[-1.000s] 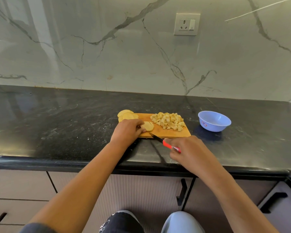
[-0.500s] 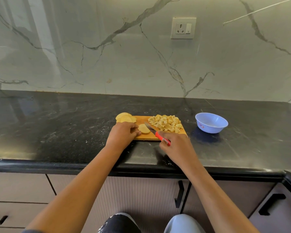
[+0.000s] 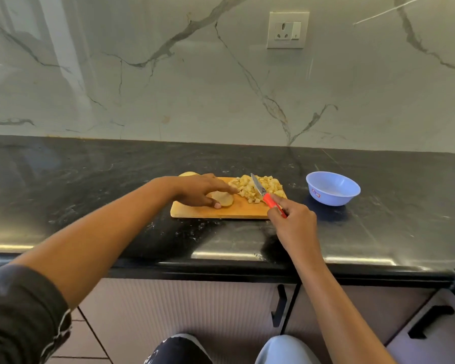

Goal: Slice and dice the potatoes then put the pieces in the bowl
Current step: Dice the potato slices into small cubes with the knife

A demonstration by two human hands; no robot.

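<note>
You have a good part of the job done. A pile of small potato cubes [image 3: 258,186] sits at the far right end of the wooden board [image 3: 221,212]. The blue bowl [image 3: 332,189] stands on the counter [image 3: 90,179] just right of the board, and it looks empty. So no pieces are in the bowl yet.

One round slice [image 3: 223,199] lies flat near the middle of the board. Your left hand [image 3: 202,190] rests on it with its fingers stretched out. More potato [image 3: 188,174] peeks out behind that hand.

Your right hand [image 3: 292,222] grips the red handle of the knife [image 3: 263,193]. The blade points away from you, across the pile.

I think you have slices left to dice, and then all the pieces to move.

The counter is dark, shiny stone. Behind it is a pale marble wall [image 3: 168,88] with a plug socket [image 3: 287,30]. Below are cupboard doors [image 3: 195,311] with black handles.
</note>
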